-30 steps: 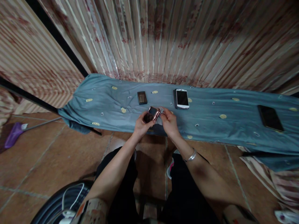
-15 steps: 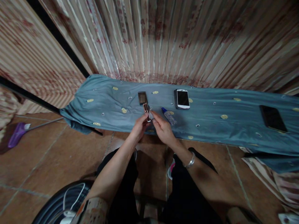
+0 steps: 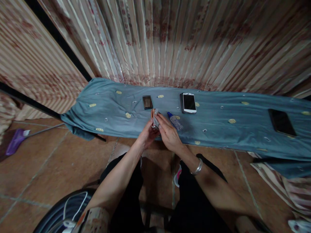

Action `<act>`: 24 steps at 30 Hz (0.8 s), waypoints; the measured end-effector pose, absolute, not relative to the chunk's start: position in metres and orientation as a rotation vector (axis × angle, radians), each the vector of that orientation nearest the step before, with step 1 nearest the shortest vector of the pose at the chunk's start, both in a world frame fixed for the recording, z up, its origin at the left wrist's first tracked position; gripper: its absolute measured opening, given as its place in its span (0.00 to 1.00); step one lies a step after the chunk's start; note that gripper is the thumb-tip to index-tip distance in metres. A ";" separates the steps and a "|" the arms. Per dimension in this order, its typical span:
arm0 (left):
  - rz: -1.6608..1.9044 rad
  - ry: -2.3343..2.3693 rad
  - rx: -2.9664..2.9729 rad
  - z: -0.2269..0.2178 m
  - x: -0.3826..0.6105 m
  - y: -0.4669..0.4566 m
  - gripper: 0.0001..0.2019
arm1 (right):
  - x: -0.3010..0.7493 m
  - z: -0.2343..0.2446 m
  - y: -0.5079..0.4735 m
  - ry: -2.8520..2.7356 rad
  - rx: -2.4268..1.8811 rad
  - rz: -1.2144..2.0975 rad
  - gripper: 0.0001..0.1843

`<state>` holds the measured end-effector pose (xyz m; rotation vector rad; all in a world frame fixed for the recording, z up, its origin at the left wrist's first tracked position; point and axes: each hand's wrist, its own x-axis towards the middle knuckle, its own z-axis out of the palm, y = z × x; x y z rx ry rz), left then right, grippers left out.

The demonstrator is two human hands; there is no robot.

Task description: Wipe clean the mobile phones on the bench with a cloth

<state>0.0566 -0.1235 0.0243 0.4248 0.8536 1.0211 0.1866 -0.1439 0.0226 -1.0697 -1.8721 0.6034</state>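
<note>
Box (image 3: 152, 114), small and shiny, is held over bench (image 3: 114, 119), left hand (image 3: 146, 133) grip clamped around it. Right hand (image 3: 169, 134) grip closed on grey cloth (image 3: 155, 119), pressed to box. Looks mid-wipe; box not yet set down, amount left can't tell. Capped bottle (image 3: 176, 121) lies near right hand.

Silver bangle (image 3: 198, 167), black trousers (image 3: 194, 200), beige sleeve (image 3: 97, 217) with orange marks, pink-accented pale shoe (image 3: 177, 177)

So this blue cloth-draped table (image 3: 218, 132) had a dark squarish thing (image 3: 147, 102), a white smartphone (image 3: 189, 103) atop a darker slab (image 3: 181, 103), a blue-capped clear bottle (image 3: 176, 122) and, far right, a black smartphone (image 3: 282, 122).
</note>
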 end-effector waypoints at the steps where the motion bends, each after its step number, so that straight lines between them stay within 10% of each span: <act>1: 1.013 0.849 0.418 0.023 0.058 -0.125 0.16 | 0.188 0.023 -0.142 -1.867 -1.081 0.596 0.29; 24: 1.010 0.830 0.402 0.030 0.058 -0.130 0.14 | 0.201 0.007 -0.121 -1.747 -1.263 0.612 0.27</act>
